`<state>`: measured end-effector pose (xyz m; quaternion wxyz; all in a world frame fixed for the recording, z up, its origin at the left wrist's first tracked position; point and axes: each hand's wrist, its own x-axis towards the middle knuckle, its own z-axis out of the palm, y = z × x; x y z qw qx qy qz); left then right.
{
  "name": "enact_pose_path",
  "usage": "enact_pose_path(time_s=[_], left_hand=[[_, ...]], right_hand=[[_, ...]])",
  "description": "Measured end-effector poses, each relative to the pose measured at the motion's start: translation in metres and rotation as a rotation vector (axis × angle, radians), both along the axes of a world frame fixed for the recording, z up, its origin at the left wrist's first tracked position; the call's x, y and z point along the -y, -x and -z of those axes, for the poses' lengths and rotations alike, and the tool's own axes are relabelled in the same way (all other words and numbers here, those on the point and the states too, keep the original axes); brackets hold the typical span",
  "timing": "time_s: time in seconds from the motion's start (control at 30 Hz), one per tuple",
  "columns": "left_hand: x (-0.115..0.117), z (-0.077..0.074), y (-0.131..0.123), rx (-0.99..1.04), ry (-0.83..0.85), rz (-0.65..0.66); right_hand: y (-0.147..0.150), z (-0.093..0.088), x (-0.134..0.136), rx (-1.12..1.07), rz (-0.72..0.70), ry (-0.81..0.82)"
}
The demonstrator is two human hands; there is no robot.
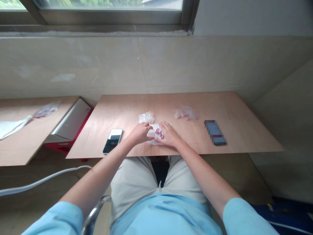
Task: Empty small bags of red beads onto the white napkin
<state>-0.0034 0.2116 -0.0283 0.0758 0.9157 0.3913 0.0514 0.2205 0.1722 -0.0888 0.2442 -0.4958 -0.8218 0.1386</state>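
Note:
A small clear plastic bag of pink beads or tablets [156, 133] lies on the plywood table top [137, 107] near its front edge. My left hand [140, 133] grips the bag's left end with curled fingers. My right hand [170, 134] presses down on its right side. Beyond my hands lie a crumpled clear bag [146, 117] and a clear bag with pink pieces [186, 113]. A smartphone [112, 141] sits left of my left hand. A pixelated dark phone-like object [215, 132] lies right of my right hand.
A second wooden table [31, 130] stands to the left, holding a white cloth [9, 129] and a bag of pink pieces [46, 109]. Between the tables stands a red and white box [70, 122]. A white cable [44, 179] runs below, and a wall [146, 62] backs the table.

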Motion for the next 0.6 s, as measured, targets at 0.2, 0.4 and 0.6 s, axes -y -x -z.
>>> enact_pose_path(time_s=[0.2, 0.4, 0.6], left_hand=[[-0.015, 0.001, -0.007, -0.019, 0.066, 0.067], [-0.025, 0.004, -0.005, 0.165, 0.198, 0.057], [-0.021, -0.009, -0.005, 0.362, 0.306, -0.123]], right_hand=[[0.003, 0.019, -0.011, 0.036, -0.006, 0.049], [0.003, 0.022, -0.012, 0.005, -0.001, 0.079], [0.002, 0.016, -0.012, 0.001, -0.004, 0.065]])
